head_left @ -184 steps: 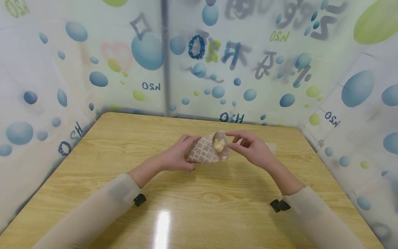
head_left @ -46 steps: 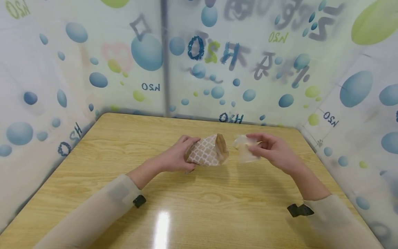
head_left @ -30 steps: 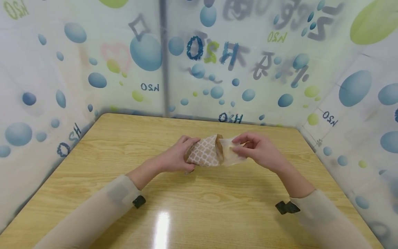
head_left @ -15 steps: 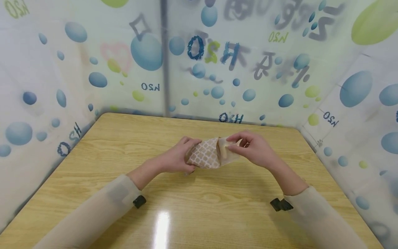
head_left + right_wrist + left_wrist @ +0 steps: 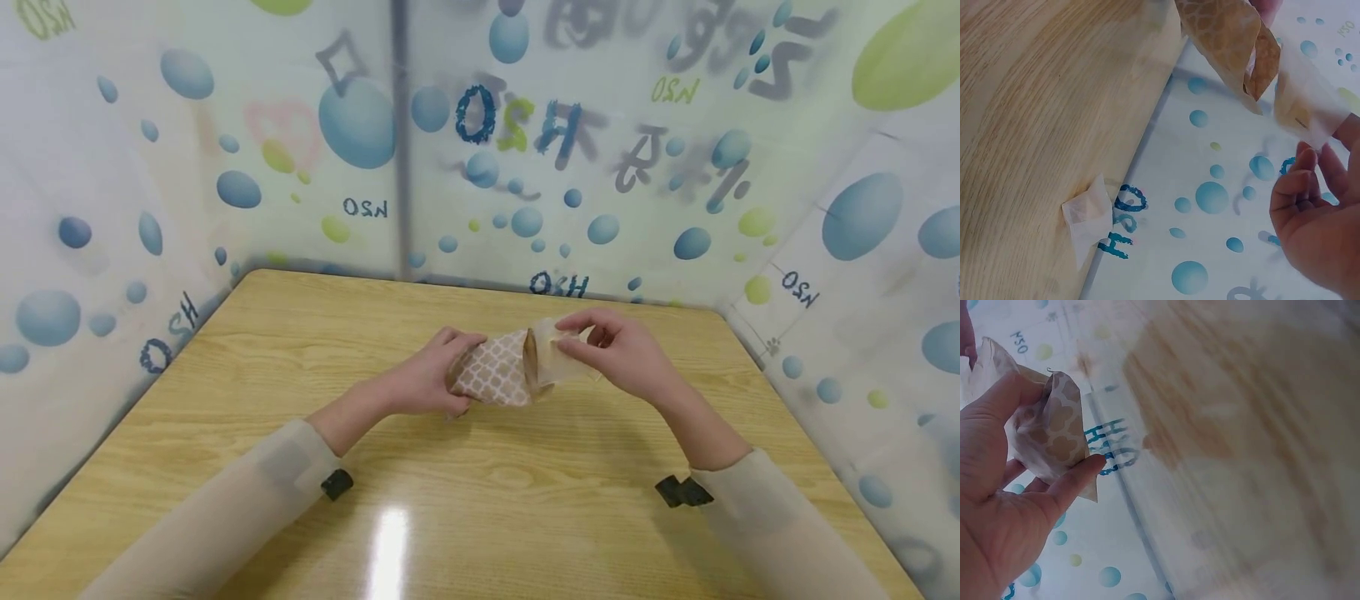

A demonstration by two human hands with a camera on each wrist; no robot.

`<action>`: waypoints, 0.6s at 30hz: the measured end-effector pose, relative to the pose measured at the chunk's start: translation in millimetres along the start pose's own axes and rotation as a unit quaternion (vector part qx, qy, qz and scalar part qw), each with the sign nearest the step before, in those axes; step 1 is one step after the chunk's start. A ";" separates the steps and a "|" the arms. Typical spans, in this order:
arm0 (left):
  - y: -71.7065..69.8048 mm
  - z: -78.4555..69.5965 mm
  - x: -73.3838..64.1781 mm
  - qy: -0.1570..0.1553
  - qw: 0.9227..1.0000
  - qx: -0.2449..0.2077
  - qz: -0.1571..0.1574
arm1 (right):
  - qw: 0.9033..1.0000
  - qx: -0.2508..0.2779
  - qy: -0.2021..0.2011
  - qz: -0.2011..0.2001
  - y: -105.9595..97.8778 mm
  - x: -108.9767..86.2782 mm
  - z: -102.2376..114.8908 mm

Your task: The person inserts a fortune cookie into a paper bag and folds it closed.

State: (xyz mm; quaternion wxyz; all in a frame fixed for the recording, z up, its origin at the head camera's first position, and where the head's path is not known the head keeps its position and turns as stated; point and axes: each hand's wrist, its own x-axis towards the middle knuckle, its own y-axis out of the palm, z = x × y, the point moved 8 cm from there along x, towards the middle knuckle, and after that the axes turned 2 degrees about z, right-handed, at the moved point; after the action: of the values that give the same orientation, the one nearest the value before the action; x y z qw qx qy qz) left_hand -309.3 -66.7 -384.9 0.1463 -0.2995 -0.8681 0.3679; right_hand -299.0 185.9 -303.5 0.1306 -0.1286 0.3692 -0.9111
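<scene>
My left hand (image 5: 429, 377) grips a brown paper bag (image 5: 492, 369) with a white lattice print, held on its side above the table. Its mouth faces right. In the left wrist view, thumb and fingers (image 5: 1075, 481) are curled round the bag (image 5: 1054, 428). My right hand (image 5: 626, 350) pinches a translucent whitish sheet or small pouch (image 5: 546, 354) right at the bag's mouth. A small pale yellowish patch shows on it. The right wrist view shows this translucent piece (image 5: 1304, 103) beside the bag's open edge (image 5: 1266, 62); whether part of it is inside, I cannot tell.
A second whitish translucent piece (image 5: 1089, 215) with something beige under or in it lies on the wooden table (image 5: 1054, 112) near its far edge. Printed wall sheets (image 5: 480, 208) surround the table at the back and both sides.
The right hand brought the translucent piece leftward from apart to the bag's mouth, then shifted slightly up and right. Earliest, a cream lump showed inside the bag's mouth. The left hand stayed put.
</scene>
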 end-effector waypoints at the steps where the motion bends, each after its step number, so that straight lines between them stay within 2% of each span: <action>1: 0.3 0.4 0.5 0.001 1.000 0.002 0.000 | 1.000 0.003 -0.004 -0.005 -0.4 -0.2 0.7; 8: 0.4 1.7 0.7 -0.002 1.000 -0.001 -0.007 | 0.997 -0.042 -0.062 -0.012 3.3 -1.0 7.3; 14: -2.0 0.3 0.1 -0.007 1.000 -0.002 -0.011 | 0.997 -0.046 -0.064 0.017 11.0 1.8 7.3; 18: -1.4 -0.1 0.0 -0.009 1.000 -0.001 -0.007 | 0.997 -0.048 -0.066 0.016 13.3 3.1 10.2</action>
State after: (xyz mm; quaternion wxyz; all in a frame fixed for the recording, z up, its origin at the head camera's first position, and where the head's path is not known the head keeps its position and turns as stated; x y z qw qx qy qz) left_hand -309.9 -67.4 -383.8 0.1403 -0.2902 -0.8720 0.3683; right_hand -296.7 169.1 -305.4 0.1635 -0.1886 0.4046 -0.8798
